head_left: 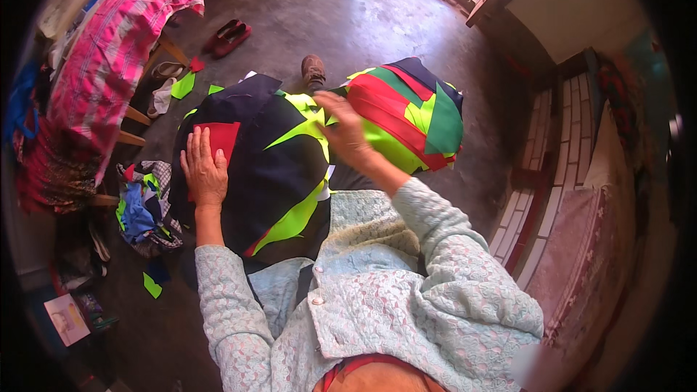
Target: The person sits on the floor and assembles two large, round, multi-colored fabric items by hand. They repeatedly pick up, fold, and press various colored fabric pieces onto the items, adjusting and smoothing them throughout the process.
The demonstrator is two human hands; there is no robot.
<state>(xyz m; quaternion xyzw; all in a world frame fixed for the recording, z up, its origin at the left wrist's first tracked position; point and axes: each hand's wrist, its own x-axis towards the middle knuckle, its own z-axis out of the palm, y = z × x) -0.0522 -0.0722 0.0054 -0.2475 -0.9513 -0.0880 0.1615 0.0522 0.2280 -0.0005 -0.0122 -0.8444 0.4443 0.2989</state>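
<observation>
My left hand [207,170] lies flat, fingers stretched, on a red cloth piece [228,135]. That piece rests on a large heap of dark navy cloth [287,181] on the left side of my lap. My right hand [347,129] is over the far right edge of this heap, thumb and fingers apart, close to bright yellow-green cloth pieces [298,129]. I see nothing held in it, though its underside is hidden. Beyond it on the right sits a second rounded heap, with red cloth strips [377,105] and a green cloth piece [445,125] on top.
At the left, a pink checked cloth [120,51] drapes over wooden furniture. A checked bag of scraps [149,210] stands on the floor below it. Dark red shoes [227,38] and pale sandals [161,91] lie farther off. A slatted bench [555,160] stands at the right.
</observation>
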